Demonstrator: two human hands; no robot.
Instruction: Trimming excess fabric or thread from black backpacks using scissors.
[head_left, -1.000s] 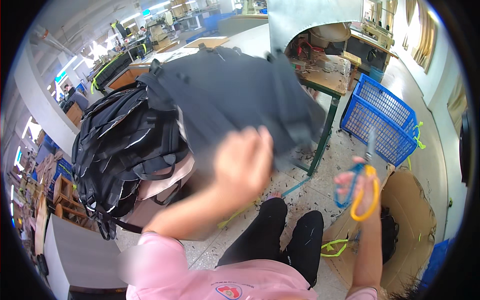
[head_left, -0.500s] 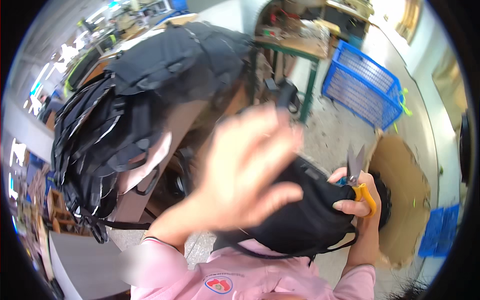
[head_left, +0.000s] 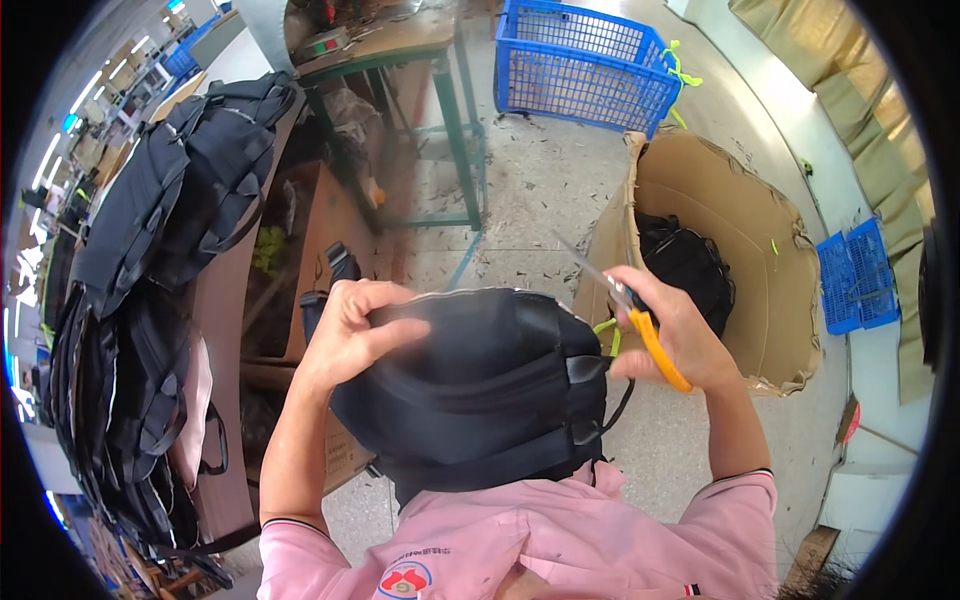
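A black backpack [head_left: 470, 390] lies across my lap, its light-edged seam facing away from me. At its far left corner my left hand [head_left: 350, 330] is curled, gripping the bag's edge, with the thumb over the fabric and some fingers hidden. My right hand [head_left: 685, 335] holds scissors [head_left: 650, 350] with yellow handles just right of the bag. Their blades stick out to the upper left, above the floor. A black strap loop hangs from the bag's right side, below the right hand, and a bright green strip shows beside it.
Black bags [head_left: 180, 190] are piled on a table at my left. A large cardboard box [head_left: 770, 300] with a black bag inside stands at the right. Farther off are a blue plastic basket [head_left: 590, 75] and a green-legged table [head_left: 450, 150]. Scraps litter the floor.
My left hand has come down from a blurred, spread reach above the bag to its left corner. The scissors have tilted leftward in my right hand. The view has swung right.
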